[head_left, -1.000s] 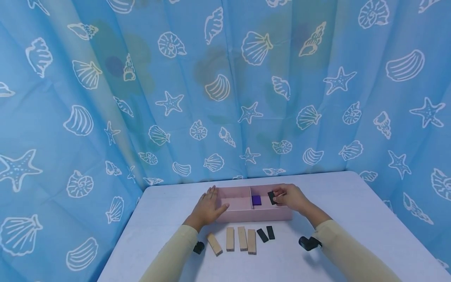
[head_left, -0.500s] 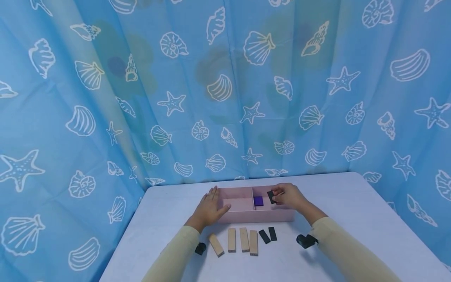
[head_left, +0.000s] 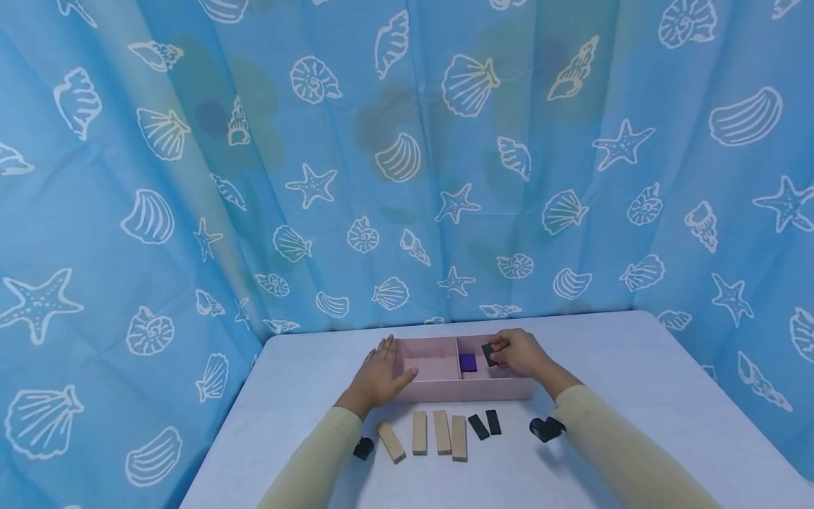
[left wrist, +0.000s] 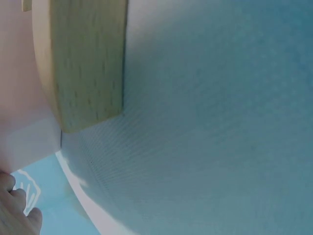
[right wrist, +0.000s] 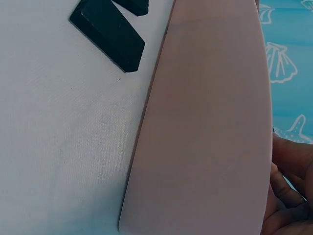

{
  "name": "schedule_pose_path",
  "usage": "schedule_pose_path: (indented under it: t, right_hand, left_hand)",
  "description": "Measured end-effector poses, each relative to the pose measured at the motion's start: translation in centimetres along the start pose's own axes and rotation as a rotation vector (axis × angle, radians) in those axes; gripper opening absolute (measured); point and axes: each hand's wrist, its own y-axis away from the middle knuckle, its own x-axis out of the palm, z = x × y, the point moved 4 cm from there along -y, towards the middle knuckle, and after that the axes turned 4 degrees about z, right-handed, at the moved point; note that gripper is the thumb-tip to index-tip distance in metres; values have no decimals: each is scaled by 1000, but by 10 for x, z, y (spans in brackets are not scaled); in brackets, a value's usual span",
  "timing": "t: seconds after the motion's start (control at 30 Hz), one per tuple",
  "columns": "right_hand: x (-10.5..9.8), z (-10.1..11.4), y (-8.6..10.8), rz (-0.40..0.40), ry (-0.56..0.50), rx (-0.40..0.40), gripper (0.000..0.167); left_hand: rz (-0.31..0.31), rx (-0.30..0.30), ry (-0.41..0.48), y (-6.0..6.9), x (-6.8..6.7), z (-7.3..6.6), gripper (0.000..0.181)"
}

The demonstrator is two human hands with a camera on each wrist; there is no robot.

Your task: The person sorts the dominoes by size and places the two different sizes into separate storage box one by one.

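Inside the pink box [head_left: 470,390], right compartment [head_left: 482,372], lies a purple tile [head_left: 468,363] — right hand [head_left: 518,353] pinching a black block [head_left: 488,353], left hand [head_left: 379,377] straight-fingered against the left end.

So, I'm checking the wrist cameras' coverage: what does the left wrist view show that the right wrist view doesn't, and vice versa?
Only the left wrist view: the left hand and a wooden block. Only the right wrist view: two black pieces and the right hand. Both: parts of the pink box, white tabletop and shell-patterned curtain.

Held block [head_left: 488,354] partly hidden, wooden block [left wrist: 88,61] cropped in wrist view
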Motion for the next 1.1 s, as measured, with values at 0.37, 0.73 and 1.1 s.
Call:
schedule_pose_path:
  t: [0.37,0.73,1.1]
  right_hand:
    - [8,-2,-9,-4,-1,24,32]
    - [13,1,-12,-6,17,101,26]
    - [21,0,-16,-2,52,127,19]
  left_hand:
    - [7,0,1,1,3,2,89]
    - [3,4,-12,1,0,0,92]
    - [6,5,-32,0,2,1,101]
